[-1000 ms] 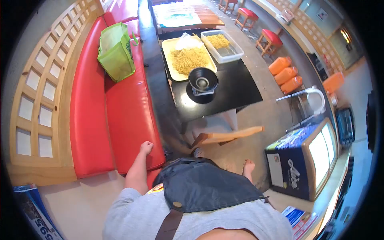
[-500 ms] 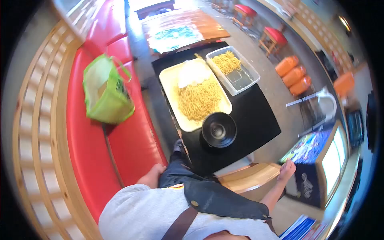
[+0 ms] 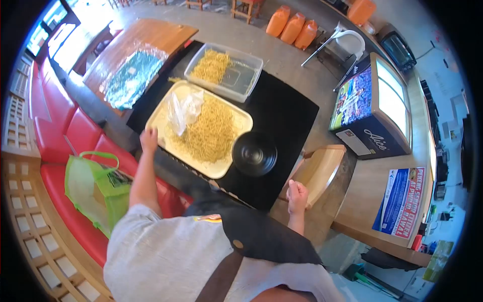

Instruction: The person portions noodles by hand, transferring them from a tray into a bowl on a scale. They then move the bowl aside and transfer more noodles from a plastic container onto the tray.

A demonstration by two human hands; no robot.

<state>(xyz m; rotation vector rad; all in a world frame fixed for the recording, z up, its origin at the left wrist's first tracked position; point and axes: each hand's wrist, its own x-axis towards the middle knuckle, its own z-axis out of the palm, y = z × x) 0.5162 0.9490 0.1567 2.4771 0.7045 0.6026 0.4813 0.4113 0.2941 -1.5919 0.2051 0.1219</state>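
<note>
At the counter (image 3: 282, 105), the left hand (image 3: 149, 139) is touching the noodle tray (image 3: 166, 118); its grip cannot be told. Right hand (image 3: 297, 194) is hanging clenched, gripping nothing, beside the chair (image 3: 322, 168).

A light grey short-sleeved T-shirt covers the shoulders and back, sleeves ending above the elbows, forearms bare. Over it lies a dark navy apron, its bib fastened by a round metal stud to a wide brown strap running up the chest. A small yellow-and-red print peeks out at the apron's top edge. Left hand (image 3: 149, 139) and right hand (image 3: 297, 193) are bare, no gloves.
</note>
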